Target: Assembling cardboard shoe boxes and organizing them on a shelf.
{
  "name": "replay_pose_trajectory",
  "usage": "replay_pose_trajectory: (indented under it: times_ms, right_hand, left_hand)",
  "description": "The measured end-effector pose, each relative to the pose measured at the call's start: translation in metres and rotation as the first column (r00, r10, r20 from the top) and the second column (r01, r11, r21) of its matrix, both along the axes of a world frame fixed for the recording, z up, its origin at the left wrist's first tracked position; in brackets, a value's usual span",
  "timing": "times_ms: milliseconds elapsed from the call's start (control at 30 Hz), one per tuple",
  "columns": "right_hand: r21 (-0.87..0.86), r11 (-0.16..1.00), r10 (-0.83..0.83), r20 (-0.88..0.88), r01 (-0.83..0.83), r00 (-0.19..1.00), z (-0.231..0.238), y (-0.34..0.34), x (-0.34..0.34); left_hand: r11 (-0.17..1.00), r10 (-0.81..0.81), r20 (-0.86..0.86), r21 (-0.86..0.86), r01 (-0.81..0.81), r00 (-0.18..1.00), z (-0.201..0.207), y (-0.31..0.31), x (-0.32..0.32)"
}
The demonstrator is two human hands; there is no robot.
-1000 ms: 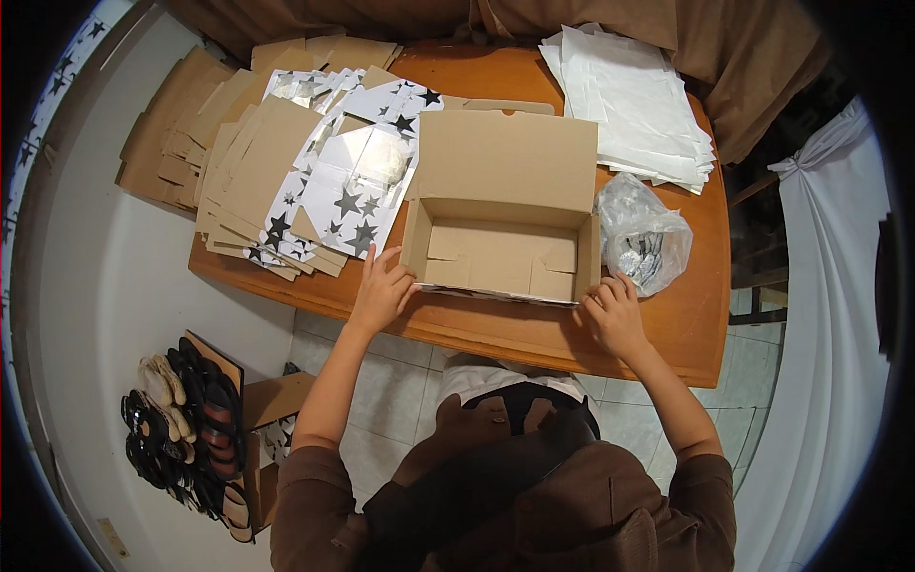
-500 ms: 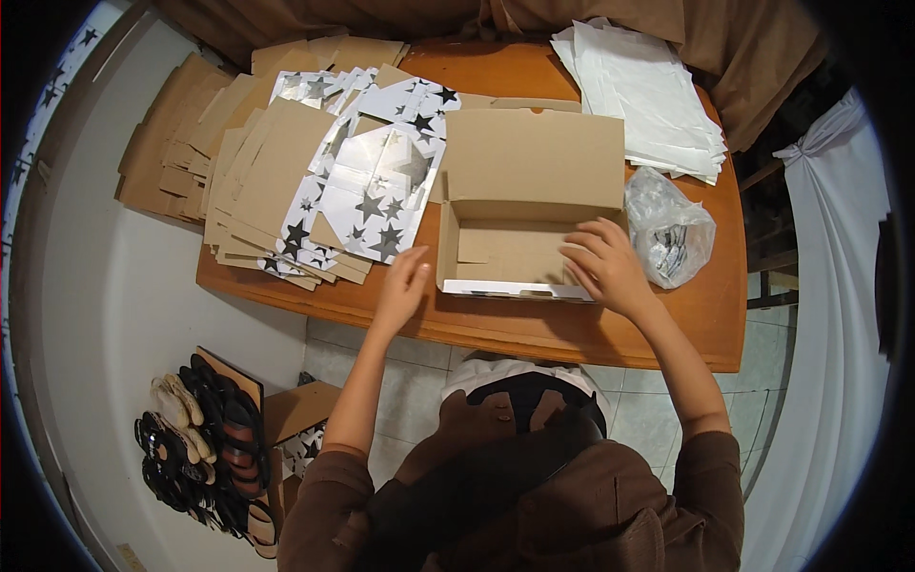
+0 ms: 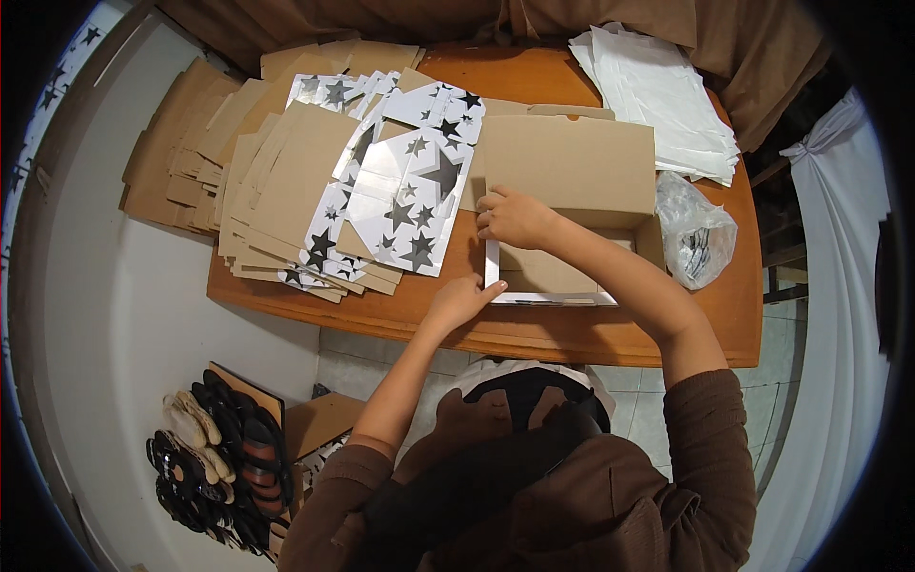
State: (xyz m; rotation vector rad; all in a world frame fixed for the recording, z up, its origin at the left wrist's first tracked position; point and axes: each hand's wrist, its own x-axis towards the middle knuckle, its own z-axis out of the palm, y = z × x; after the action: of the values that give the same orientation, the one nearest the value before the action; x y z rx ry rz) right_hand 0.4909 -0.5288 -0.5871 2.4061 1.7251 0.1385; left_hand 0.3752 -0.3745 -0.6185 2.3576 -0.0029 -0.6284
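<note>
A brown cardboard box (image 3: 572,157) with a white front edge stands on the table in front of me, its lid raised at the back. Across the box reaches my right arm, and my right hand (image 3: 515,217) has its fingers curled over the left wall near the lid. At the front left corner is my left hand (image 3: 459,303), closed with its thumb pressed on the white edge; part of its fingers is hidden. The inside of the box shows bare cardboard.
Flat cardboard blanks (image 3: 286,181) lie piled at the left, some printed with black stars (image 3: 400,214). White paper sheets (image 3: 658,105) are stacked at the back right. A clear plastic bag (image 3: 701,234) of small items sits beside the box. Sandals (image 3: 214,448) stand at the lower left.
My right hand has moved from the box's right side across to its left wall. My left hand has come to the front left corner. The view has shifted slightly.
</note>
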Motion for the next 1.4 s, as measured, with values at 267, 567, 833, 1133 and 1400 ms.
replay_pose_trajectory:
  times_ms: [267, 567, 833, 1133, 1400]
  right_hand:
    - [-0.029, 0.991, 0.132, 0.155, -0.129, 0.979, -0.012, 0.012, 0.017]
    - [0.181, 0.954, 0.226, 0.079, -0.237, 0.971, -0.027, -0.002, 0.027]
    - [0.414, 0.907, 0.042, 0.085, -0.074, 0.996, -0.002, -0.075, 0.022]
    - [0.361, 0.926, -0.111, -0.025, 0.112, 0.994, 0.008, -0.281, -0.019]
    - [0.292, 0.955, 0.005, -0.168, 0.045, 0.986, -0.014, -0.313, -0.044]
  left_hand:
    - [0.952, -0.109, -0.002, 0.286, 0.105, 0.994, 0.025, -0.021, -0.002]
    - [0.956, -0.028, 0.081, 0.293, 0.003, 0.996, 0.017, -0.029, -0.007]
    - [0.735, -0.241, 0.394, 0.671, -0.099, 0.887, 0.028, -0.034, -0.011]
    - [0.951, -0.309, 0.784, 0.265, 0.160, 0.538, 0.040, -0.191, -0.048]
    - [0.945, -0.205, 0.745, 0.319, -0.069, 0.635, 0.024, -0.291, -0.070]
